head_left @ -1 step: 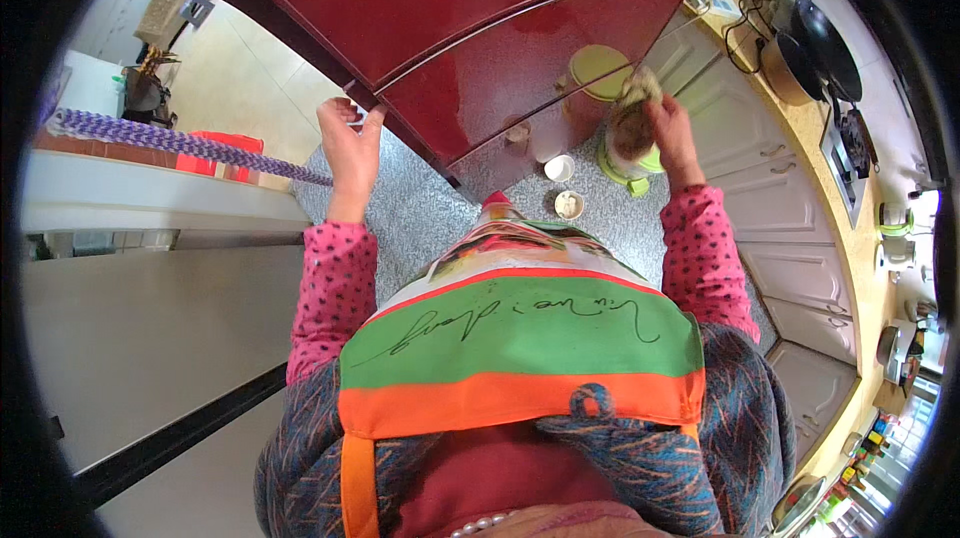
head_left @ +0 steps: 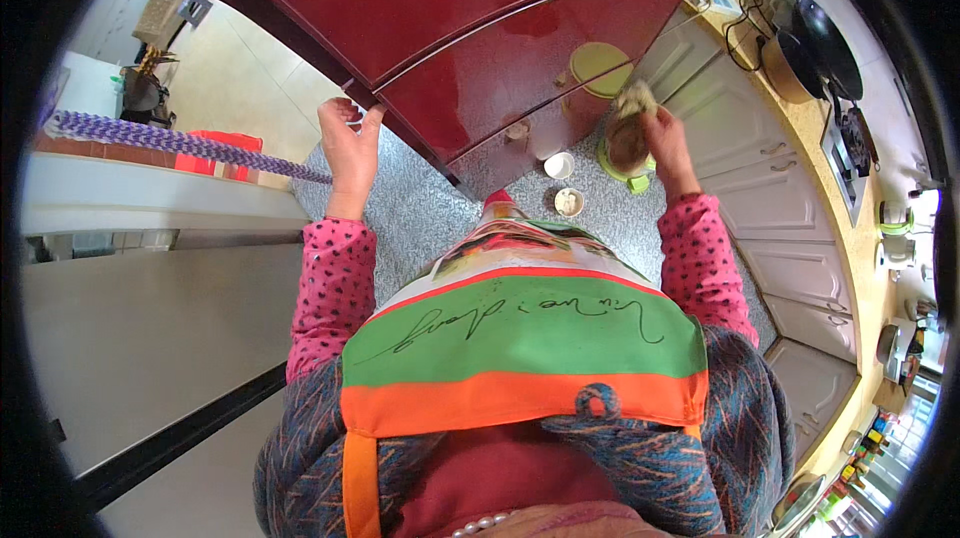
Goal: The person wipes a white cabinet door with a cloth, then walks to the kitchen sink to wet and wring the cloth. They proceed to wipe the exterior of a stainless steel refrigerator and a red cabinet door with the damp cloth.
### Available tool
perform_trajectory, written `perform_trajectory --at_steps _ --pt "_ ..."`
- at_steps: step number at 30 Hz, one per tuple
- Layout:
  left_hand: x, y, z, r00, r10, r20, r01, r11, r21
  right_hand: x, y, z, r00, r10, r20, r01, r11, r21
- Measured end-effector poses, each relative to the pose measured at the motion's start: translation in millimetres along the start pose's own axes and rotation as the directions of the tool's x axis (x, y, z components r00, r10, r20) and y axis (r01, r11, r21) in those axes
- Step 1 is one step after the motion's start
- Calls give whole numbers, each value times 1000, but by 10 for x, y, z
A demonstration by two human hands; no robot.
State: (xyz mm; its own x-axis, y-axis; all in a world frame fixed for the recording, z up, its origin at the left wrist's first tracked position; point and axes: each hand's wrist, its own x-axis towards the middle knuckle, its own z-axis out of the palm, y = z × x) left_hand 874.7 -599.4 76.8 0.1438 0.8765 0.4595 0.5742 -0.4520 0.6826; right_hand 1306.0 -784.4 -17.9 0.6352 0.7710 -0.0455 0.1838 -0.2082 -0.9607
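My right hand [head_left: 668,146] is closed on a crumpled yellowish cloth [head_left: 636,98], held at the right side of a glossy dark red door [head_left: 520,28]. Whether the cloth presses on the door is hard to tell. Under that hand a lime-green-rimmed bucket [head_left: 638,184] stands on the floor, with something brown showing in it. At the door's dark left edge, my left hand [head_left: 350,150] has its fingers curled and its thumb against the edge. Two small white cups, one upper [head_left: 559,166] and one lower [head_left: 569,201] with pale pieces inside, sit on the floor beside the bucket.
White cabinets [head_left: 750,128] and a yellow counter [head_left: 800,123] with pans [head_left: 790,68] curve along the right. A purple braided cord [head_left: 190,141] stretches across the left, near a red container [head_left: 240,145]. A large grey panel [head_left: 170,338] fills the lower left.
My right hand and the cloth have shifted slightly left, and the cloth sits a little lower. My left hand stays at the door's edge.
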Motion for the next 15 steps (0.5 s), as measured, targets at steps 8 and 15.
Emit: perform_trajectory --at_steps 8,15 --pt "-701 -807 642 928 -224 298 329 867 -374 -1037 410 -116 929 328 169 -284 928 -240" --pt "-1464 -1391 1314 798 -331 503 594 574 -564 -1361 595 -452 883 460 94 -435 877 -204"
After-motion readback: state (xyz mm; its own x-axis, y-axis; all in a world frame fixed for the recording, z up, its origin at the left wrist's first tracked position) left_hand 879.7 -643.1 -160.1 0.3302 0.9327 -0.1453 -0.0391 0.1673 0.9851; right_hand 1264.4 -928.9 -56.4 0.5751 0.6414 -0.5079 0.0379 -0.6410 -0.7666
